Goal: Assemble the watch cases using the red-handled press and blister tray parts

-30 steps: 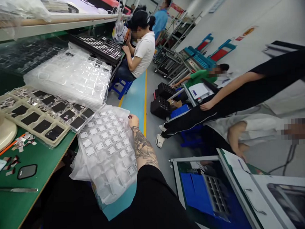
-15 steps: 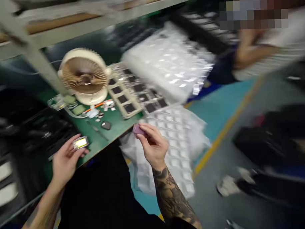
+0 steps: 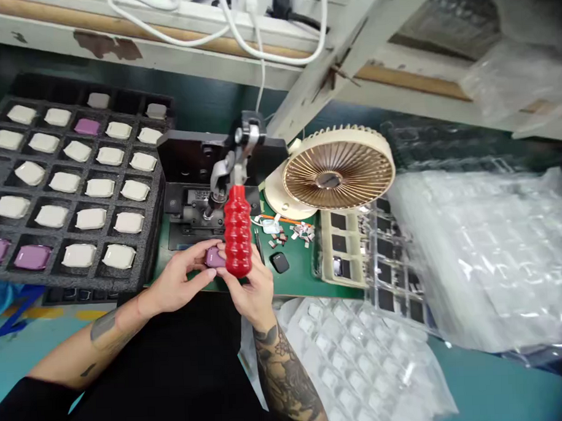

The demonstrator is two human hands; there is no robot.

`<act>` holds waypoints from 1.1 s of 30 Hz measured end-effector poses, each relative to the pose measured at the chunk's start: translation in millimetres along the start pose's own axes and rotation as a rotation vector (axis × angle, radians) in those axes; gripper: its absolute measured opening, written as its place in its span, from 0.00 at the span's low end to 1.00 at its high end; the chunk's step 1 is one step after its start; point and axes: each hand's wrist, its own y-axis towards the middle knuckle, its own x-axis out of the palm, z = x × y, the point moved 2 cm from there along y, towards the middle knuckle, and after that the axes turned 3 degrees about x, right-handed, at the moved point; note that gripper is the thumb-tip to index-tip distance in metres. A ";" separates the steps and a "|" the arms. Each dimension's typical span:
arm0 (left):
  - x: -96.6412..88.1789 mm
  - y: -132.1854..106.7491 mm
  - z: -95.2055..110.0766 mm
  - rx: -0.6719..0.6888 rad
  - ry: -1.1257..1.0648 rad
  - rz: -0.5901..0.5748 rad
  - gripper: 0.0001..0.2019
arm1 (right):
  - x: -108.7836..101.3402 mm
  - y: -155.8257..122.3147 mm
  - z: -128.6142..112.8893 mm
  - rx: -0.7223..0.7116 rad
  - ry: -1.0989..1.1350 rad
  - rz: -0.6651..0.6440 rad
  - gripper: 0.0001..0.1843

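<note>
A small purple casing (image 3: 214, 257) with rounded corners is pinched between my two hands, over the front edge of the green bench. My left hand (image 3: 184, 274) grips its left side with thumb and fingers. My right hand (image 3: 250, 289) closes on its right side, partly hidden behind the red handle (image 3: 238, 230) of a toggle clamp. That handle points down toward me from a black clamping fixture (image 3: 193, 207). Whether the lit part seen earlier is inside the casing, I cannot tell.
Left of the fixture lies a black foam tray (image 3: 146, 240) of white and purple casings. A cream fan (image 3: 339, 165), tweezers (image 3: 259, 245), a small black part (image 3: 280, 262) and a beige tray (image 3: 327, 249) stand to the right. Plastic blister trays (image 3: 485, 258) overhang the bench edge.
My view has swung left to the fixture and foam tray. Both hands, apart before with a lit part in the left and the purple piece in the right, are now together at the purple casing.
</note>
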 end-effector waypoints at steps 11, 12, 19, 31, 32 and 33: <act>0.3 -0.7 -5.9 0.129 0.134 0.056 0.20 | 2.3 -4.0 -2.1 0.278 0.124 0.075 0.08; -0.1 -1.0 -5.1 0.179 0.187 0.060 0.19 | 3.5 -3.5 -4.9 0.265 0.127 0.097 0.07; 2.1 -5.4 -6.9 0.137 0.039 0.138 0.16 | -4.0 7.8 -26.2 0.118 -0.125 0.080 0.06; 3.9 -27.8 -16.3 -0.206 -0.276 0.173 0.21 | -39.5 145.0 -79.3 -0.251 -0.322 0.103 0.35; 4.3 -28.8 -15.2 -0.194 -0.250 0.159 0.20 | -38.7 147.5 -97.8 -0.329 -0.301 0.131 0.34; 4.9 -29.7 -13.5 -0.189 -0.222 0.129 0.19 | -37.3 147.9 -113.3 -0.400 -0.283 0.163 0.30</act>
